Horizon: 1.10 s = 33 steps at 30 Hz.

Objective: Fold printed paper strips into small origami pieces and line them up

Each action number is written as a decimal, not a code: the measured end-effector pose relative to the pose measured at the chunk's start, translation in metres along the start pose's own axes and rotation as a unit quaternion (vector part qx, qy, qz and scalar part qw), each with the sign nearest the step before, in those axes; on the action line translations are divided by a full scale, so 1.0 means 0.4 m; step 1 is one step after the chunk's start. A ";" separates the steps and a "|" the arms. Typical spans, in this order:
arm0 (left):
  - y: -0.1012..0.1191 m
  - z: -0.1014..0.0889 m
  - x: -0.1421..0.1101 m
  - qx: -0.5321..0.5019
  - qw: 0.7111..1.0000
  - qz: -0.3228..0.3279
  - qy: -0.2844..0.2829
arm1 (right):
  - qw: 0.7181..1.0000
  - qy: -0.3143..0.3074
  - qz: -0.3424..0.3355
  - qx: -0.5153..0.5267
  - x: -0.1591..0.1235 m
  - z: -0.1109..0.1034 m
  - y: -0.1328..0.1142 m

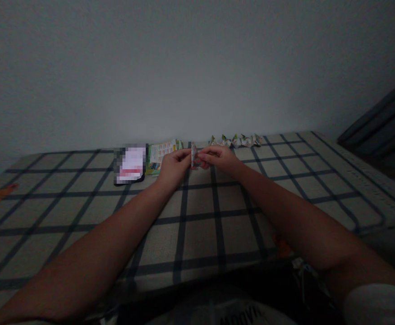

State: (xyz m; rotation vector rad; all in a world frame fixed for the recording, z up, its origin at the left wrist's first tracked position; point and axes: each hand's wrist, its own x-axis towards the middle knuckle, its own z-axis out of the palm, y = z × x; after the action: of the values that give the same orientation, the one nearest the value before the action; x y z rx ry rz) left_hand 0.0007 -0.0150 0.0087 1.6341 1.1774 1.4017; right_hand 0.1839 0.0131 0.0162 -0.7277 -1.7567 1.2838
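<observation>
Near the middle of the desk's far edge: a small folded piece, seemingly paper. Pinched from one side by the left hand, from the other by the right hand, with fingers of both drawn together, almost without gap. Probably very light, thin, not slippery, but easy to crease. Better to hold softly by the firm folded edges, not squeezing the middle.

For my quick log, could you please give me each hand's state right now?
Left hand: closed, pinching a small patterned piece.
Right hand: closed, pinching the same piece.
</observation>
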 end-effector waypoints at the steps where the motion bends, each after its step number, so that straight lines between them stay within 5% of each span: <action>1: 0.000 0.000 -0.002 0.018 1.000 0.011 0.000 | 1.000 -0.003 0.004 -0.007 0.000 0.000 0.001; 15: -0.013 -0.013 -0.005 0.208 0.971 0.117 -0.018 | 0.996 0.041 0.004 -0.083 0.004 0.001 0.019; 33: -0.023 -0.004 0.001 -0.018 0.998 0.002 -0.066 | 0.995 0.055 -0.032 -0.083 0.013 -0.021 0.023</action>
State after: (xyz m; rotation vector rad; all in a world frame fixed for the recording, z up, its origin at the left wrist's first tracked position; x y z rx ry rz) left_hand -0.0029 -0.0114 0.0010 1.6776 1.0666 1.2895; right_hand 0.1883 0.0243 0.0102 -0.8135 -1.7964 1.0444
